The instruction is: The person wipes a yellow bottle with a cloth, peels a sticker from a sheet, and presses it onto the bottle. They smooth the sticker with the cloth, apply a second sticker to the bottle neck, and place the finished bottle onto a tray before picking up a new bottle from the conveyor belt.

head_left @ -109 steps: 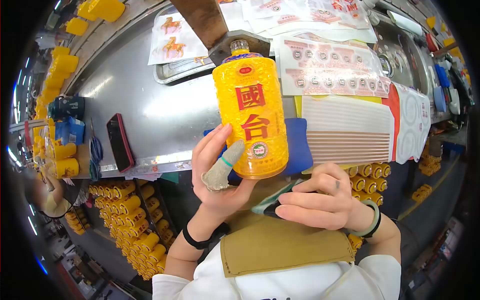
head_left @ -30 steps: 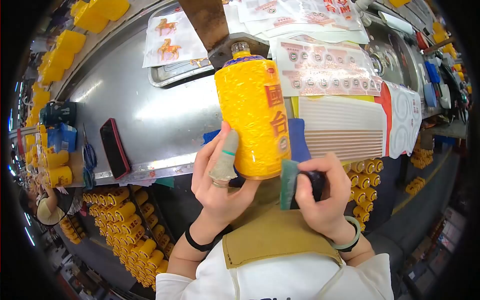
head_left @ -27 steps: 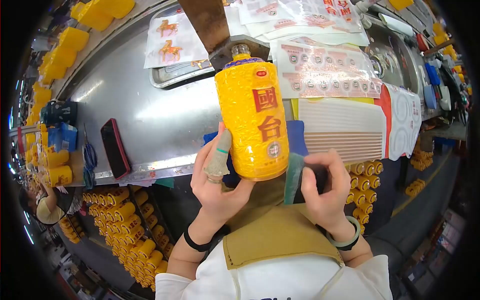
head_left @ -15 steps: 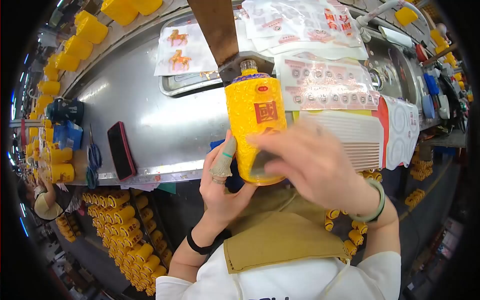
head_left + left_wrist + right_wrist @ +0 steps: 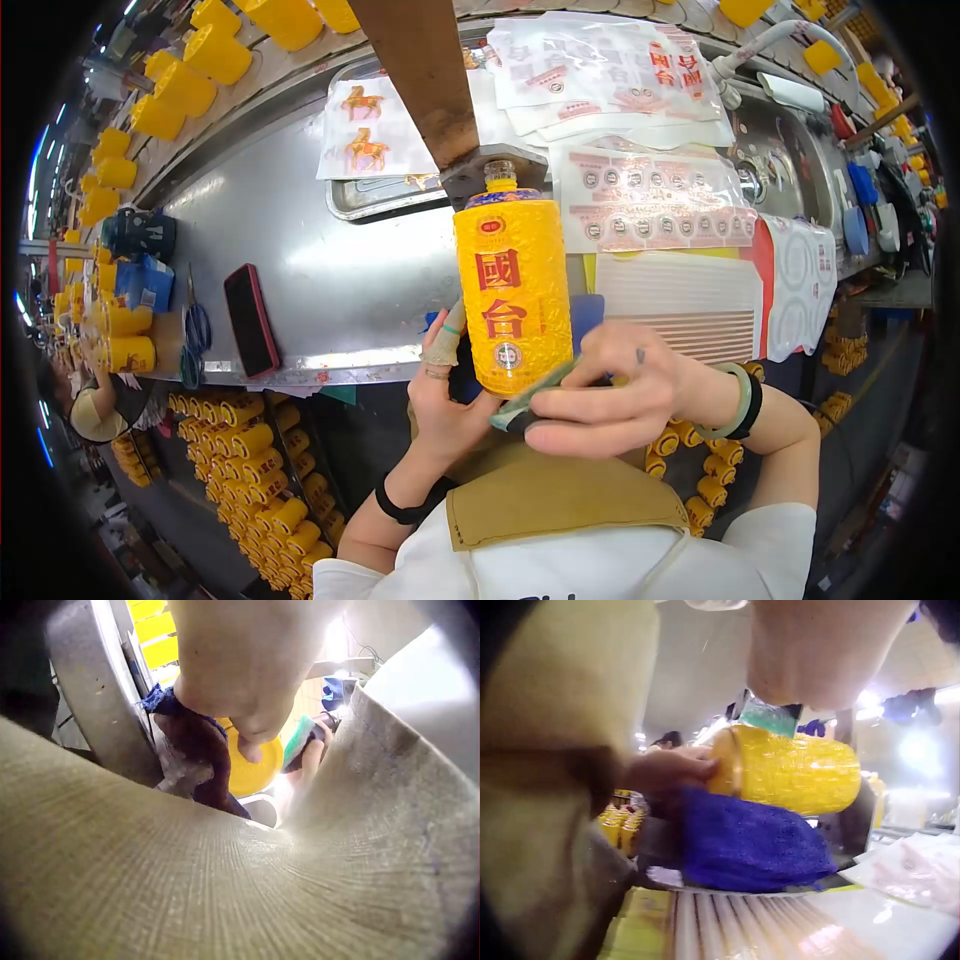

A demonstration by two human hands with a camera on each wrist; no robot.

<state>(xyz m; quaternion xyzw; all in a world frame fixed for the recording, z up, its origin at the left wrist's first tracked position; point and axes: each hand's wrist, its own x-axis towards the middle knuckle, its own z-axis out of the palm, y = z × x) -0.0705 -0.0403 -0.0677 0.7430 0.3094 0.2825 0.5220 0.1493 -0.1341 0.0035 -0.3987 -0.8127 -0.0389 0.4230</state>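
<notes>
"Position of the yellow bottle (image 5: 513, 290)?"

"It lay on the blue cloth (image 5: 588, 308). Long axis ran straight away from you, neck up against the metal block (image 5: 470, 172), base at the near edge of the steel table (image 5: 330, 250)."

"Hands?"

"Your left hand (image 5: 447, 385) cupped the base from the left, with fingers and thumb wrapped onto it. Your right hand (image 5: 625, 395) pinched a green pad (image 5: 522, 402) against the base rim. Both sat equally close. Sticker sheets (image 5: 655, 205) crowded the right; steel lay open leftward, as far as the phone (image 5: 250, 320)."
</notes>
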